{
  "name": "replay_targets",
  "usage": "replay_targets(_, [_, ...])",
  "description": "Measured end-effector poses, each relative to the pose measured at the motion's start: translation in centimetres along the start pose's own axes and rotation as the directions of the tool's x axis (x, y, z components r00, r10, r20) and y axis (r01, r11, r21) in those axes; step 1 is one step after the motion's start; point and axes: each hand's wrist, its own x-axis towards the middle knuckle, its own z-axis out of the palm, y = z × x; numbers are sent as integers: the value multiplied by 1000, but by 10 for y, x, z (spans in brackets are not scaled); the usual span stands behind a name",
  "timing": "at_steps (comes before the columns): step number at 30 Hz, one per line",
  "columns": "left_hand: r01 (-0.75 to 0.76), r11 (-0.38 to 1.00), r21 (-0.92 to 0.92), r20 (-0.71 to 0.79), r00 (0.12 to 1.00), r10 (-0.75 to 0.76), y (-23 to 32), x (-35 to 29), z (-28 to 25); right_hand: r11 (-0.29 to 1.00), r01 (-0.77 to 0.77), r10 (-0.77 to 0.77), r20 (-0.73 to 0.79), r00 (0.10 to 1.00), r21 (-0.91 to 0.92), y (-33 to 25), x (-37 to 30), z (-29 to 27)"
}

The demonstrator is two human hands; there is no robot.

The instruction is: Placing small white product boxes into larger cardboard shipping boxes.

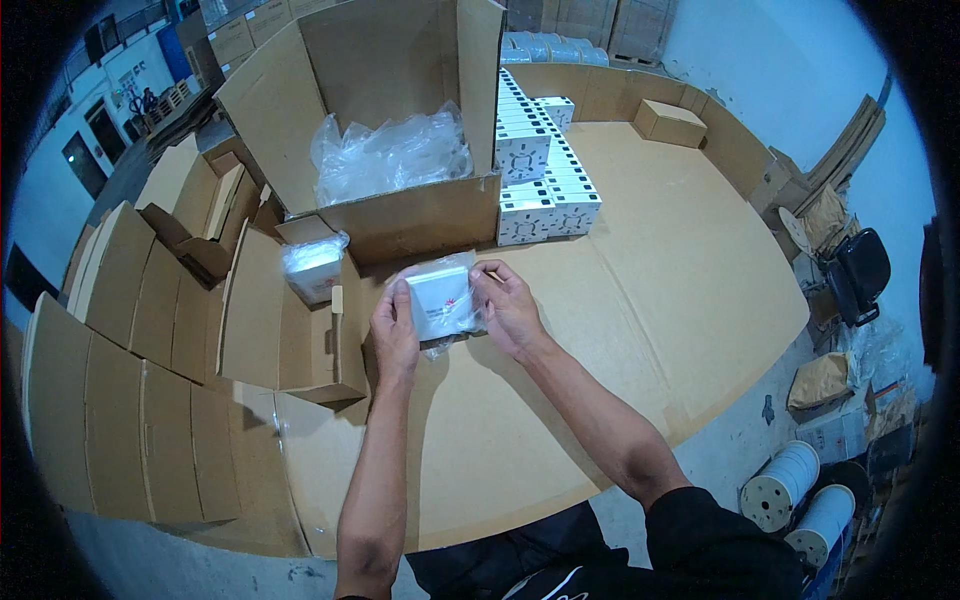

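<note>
Between my two hands is a flat white square piece in a clear plastic bag (440, 302), held just above the cardboard-covered table. My left hand (394, 330) grips its left edge, thumb on top. At its right edge, my right hand (508, 308) pinches the bag between thumb and fingers. To the left stands a narrow open carton (255, 310). In its far end sits a white item wrapped in clear plastic (314, 265). Behind my hands rises a large open carton (420, 218) with crumpled clear plastic bags (395, 150) inside.
Stacked white boxes (527, 218) stand right of the large carton. Several brown cartons (115, 400) line the table's left side. A small closed carton (670, 123) lies at the far right, by the raised cardboard edge (735, 140). White cable spools (783, 482) stand on the floor at right.
</note>
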Motion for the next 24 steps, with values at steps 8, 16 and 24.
replay_targets(8, [-283,958,-42,95,954,285,34,-5,4,999,11,-12,36,999,35,-6,-1,1])
replay_targets(16, [-331,944,-17,174,928,328,47,-9,1,994,87,-78,109,991,-73,-10,3,-8])
replay_targets(24, [-279,949,-146,106,950,295,36,-3,-1,999,21,-18,86,996,-32,-18,-3,3])
